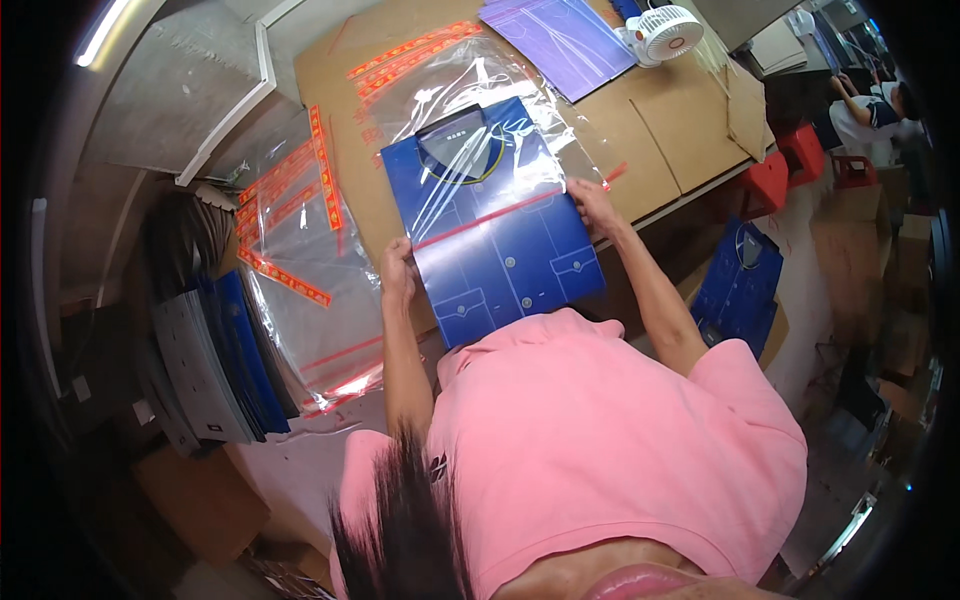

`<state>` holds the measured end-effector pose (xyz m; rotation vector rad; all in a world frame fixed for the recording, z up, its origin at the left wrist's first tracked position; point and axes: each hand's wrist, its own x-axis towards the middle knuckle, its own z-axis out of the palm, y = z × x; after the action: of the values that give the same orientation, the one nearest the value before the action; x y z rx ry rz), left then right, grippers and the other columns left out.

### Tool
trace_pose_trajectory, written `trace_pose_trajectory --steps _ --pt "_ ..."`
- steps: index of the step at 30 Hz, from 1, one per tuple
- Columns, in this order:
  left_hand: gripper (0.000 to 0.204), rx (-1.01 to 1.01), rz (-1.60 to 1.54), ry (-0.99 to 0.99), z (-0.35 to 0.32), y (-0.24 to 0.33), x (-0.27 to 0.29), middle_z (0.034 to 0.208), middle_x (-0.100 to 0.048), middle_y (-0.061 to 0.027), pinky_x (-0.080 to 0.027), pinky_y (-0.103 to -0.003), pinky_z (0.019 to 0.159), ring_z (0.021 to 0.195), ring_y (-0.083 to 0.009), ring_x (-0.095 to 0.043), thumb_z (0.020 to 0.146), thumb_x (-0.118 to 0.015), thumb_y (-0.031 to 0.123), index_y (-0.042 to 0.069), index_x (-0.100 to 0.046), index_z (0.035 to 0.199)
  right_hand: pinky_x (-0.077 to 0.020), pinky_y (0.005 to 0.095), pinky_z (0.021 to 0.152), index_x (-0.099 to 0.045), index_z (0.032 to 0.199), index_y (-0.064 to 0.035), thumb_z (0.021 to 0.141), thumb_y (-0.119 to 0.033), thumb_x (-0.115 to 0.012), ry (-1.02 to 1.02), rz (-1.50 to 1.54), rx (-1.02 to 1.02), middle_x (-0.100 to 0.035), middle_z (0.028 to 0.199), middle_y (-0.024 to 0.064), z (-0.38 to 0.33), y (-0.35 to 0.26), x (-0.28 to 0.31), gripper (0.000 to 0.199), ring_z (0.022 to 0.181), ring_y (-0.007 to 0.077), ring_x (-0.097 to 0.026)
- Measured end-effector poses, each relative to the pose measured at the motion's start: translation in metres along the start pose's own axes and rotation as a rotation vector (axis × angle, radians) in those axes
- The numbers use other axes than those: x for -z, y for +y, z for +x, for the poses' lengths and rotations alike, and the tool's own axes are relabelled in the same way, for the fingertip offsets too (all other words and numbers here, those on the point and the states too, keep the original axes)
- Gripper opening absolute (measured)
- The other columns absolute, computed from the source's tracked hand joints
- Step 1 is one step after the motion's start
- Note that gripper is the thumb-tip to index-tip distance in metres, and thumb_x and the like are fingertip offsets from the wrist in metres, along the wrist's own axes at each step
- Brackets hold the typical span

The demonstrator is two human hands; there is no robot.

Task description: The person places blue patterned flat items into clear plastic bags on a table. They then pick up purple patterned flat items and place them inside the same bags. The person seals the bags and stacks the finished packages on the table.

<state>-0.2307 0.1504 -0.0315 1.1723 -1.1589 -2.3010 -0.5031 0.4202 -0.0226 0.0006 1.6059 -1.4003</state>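
A flat blue piece printed like a shirt (505, 258), with collar, buttons and pockets, lies in front of me on the table. Its collar half is inside a clear plastic bag (470, 80), whose red-lined mouth crosses the piece at mid-height. The lower half, nearest my body, is outside the bag. At the left end of that mouth, my left hand (398, 268) pinches the bag's edge beside the blue piece. My right hand (592, 207) grips the edge at the opposite end. Both thumbs are near the plastic; the fingertips underneath are partly hidden.
More clear bags with red-and-gold strips (320, 340) lie to the left, beside upright blue and grey pieces (235, 350). Purple printed sheets (560, 45) and a small white fan (664, 36) are at the back. Another blue piece (742, 280) and red stools (765, 185) stand right; a person (865, 115) works beyond.
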Motion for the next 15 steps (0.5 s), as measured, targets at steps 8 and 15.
trace_pose_trajectory --steps 8,15 --pt "0.016 0.131 0.179 -0.127 0.017 0.020 0.003 0.089 -0.059 -0.0056 -0.051 -0.031 0.062 0.076 -0.0165 -0.060 0.089 -0.050 0.020 0.006 -0.051 0.097 -0.0364 0.0203 0.041 -0.058 0.090 -0.0035 0.087 -0.031 -0.056 0.081 0.043 0.212 -0.051 0.065 0.0002 0.050 -0.009 -0.008 0.027 0.048 0.0092 -0.044" --pt "0.014 -0.200 0.181 0.088 0.016 0.015 0.008 0.083 -0.056 -0.0009 -0.041 -0.023 0.072 0.076 -0.0106 -0.051 0.085 -0.056 0.015 0.004 -0.057 0.094 -0.0514 0.0264 0.048 -0.058 0.084 -0.0006 0.083 -0.027 -0.062 -0.063 -0.015 -0.001 -0.059 0.071 0.0073 0.007 0.011 -0.021 0.027 0.055 0.0140 -0.058"
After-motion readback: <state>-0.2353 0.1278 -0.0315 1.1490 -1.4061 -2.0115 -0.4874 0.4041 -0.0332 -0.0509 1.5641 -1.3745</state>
